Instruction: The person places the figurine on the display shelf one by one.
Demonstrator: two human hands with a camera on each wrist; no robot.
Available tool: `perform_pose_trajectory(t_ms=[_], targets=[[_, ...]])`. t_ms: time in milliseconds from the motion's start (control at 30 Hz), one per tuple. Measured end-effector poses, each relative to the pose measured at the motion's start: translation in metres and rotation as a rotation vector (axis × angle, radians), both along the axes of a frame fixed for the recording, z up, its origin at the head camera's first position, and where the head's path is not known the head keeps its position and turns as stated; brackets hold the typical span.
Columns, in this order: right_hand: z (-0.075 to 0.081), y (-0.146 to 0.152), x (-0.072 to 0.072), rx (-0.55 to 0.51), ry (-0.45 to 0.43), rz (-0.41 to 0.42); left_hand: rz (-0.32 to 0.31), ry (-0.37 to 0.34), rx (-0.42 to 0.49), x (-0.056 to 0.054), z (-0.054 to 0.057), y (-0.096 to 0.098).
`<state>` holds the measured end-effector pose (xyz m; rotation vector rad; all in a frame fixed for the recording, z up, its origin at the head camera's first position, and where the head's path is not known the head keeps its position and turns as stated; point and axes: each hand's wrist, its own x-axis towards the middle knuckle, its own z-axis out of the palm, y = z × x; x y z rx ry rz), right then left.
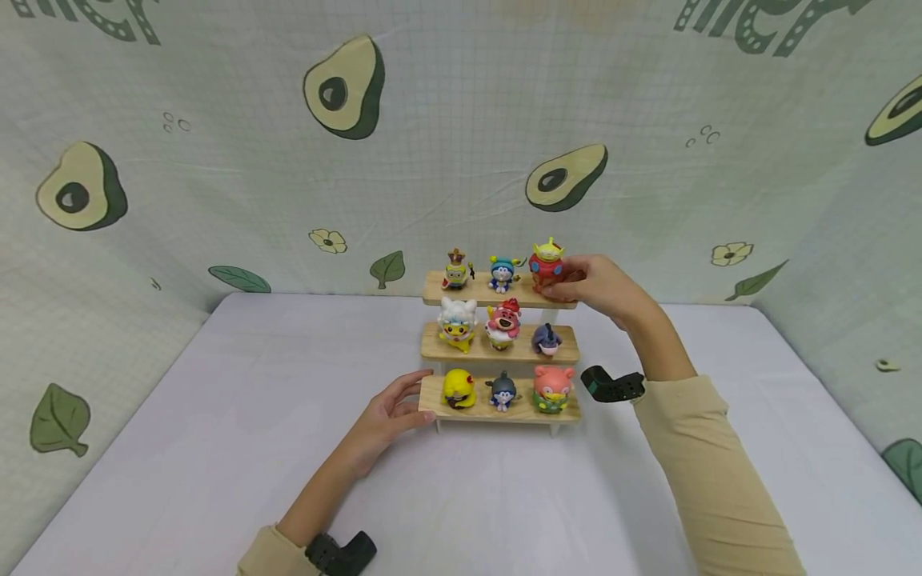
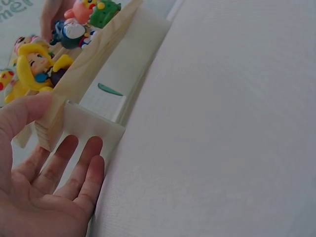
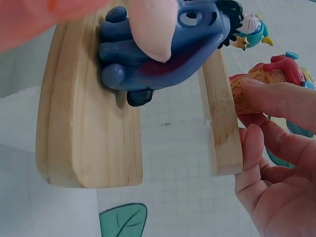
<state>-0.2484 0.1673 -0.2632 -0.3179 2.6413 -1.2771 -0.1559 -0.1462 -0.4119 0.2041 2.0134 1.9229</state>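
Observation:
A three-tier wooden display stand [image 1: 497, 418] holds rows of small figurines. My right hand [image 1: 601, 284] pinches the lower part of a red figurine with a yellow-green three-eyed head [image 1: 547, 262] at the right end of the top tier. In the right wrist view its waffle-patterned base [image 3: 261, 81] lies between thumb and fingers of that hand [image 3: 281, 153], beside the plank's end. My left hand [image 1: 389, 412] grips the left end of the bottom tier. Seen from the left wrist, the thumb [image 2: 29, 111] lies on the wood and the other fingers spread beneath, near a whitish support [image 2: 94, 121].
A crowned figurine [image 1: 455, 272] and a blue one [image 1: 502, 274] share the top tier. A blue donkey [image 1: 547, 340] stands right on the middle tier. The bottom tier bears yellow, grey-hooded and pink [image 1: 553, 389] figurines. White cloth [image 1: 288, 360] covers the table; an avocado-print curtain [image 1: 461, 120] hangs behind.

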Motion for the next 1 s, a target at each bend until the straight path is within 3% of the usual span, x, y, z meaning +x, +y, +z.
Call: perform_pose_trajectory(t_ms=[600,800,1000], targets=[[0.003,0.004,0.003,-0.003,0.008,0.006,0.009,0.003,-0.013,0.0,0.006,0.002],[-0.003,0.011,0.007,-0.125,-0.01,-0.012,0.009,-0.002,-0.016,0.0,0.005,0.002],[-0.015,0.019,0.017,-0.271,0.028,-0.049,-0.009,-0.004,-0.015,0.0,0.006,0.002]])
